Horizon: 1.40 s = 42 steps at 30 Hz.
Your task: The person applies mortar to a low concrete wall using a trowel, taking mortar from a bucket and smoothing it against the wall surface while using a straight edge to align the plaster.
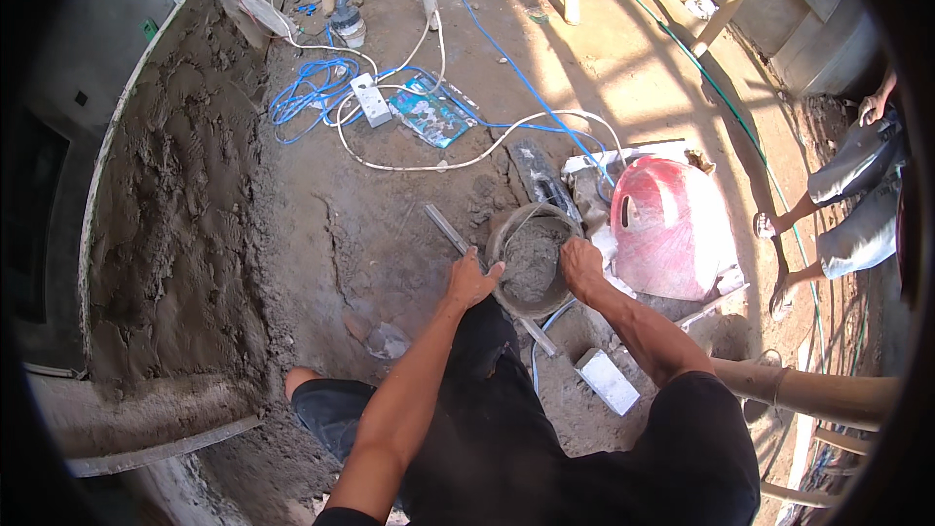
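Note:
A round grey bucket (523, 310) holds wet grey mortar (534, 263) in front of my knees. My left hand (472, 281) is at its left side, thumb against the rim and fingers by the outer wall. Closed at the right rim is my right hand (581, 265); its curled fingers are partly hidden. A straight metal bar (446, 229) runs diagonally beneath my left hand and the bucket. Just beyond the bucket lies a flat grey trowel-like tool (538, 171), dusted with mortar. The red, dust-covered plastic piece (672, 224) with a slot rests to the right.
Rough wet mortar covers a curved-edged surface (175, 205) at left. Blue cable (312, 88), a white cord (487, 158) and a white block (370, 99) lie ahead. Another white block (607, 380) is near my right knee. Bamboo poles (808, 392) stand around; a person (857, 185) is at right.

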{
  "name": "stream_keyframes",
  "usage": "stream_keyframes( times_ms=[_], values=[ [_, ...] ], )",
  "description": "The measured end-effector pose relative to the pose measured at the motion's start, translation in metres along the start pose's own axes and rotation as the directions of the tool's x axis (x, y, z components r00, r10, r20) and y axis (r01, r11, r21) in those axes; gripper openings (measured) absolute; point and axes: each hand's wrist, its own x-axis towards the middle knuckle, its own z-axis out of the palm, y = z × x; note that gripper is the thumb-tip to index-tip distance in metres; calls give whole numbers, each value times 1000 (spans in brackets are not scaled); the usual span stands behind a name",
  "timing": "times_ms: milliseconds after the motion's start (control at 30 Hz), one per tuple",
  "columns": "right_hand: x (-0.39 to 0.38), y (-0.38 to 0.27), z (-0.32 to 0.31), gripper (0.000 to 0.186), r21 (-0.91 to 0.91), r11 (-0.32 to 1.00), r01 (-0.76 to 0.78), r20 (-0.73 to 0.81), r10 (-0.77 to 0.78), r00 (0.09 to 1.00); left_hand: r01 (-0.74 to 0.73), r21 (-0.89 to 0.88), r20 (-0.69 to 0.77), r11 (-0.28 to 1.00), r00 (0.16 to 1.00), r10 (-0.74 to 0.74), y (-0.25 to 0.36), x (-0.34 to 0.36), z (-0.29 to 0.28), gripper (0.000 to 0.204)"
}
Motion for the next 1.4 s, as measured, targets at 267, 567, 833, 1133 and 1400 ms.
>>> stream_keyframes(
  times_ms=[267,567,833,1133,1400],
  values=[
    [8,-3,59,22,238,970,45,152,-83,985,-66,14,-26,998,997,67,-11,19,43,47],
    [-27,-18,68,42,747,665,10,77,-102,992,95,139,67,986,992,-105,17,3,28,57],
    [-94,-6,44,53,849,63,-525,528,-155,835,162,254,65,954,981,-184,23,-16,-8,90],
    [-120,3,74,31,888,-39,-458,459,62,886,64,482,-392,874,908,149,80,-101,-290,91],
    [-137,-28,44,33,849,-289,-443,460,-10,888,596,559,-794,577,182,581,82,-373,-555,66]
  ],
)
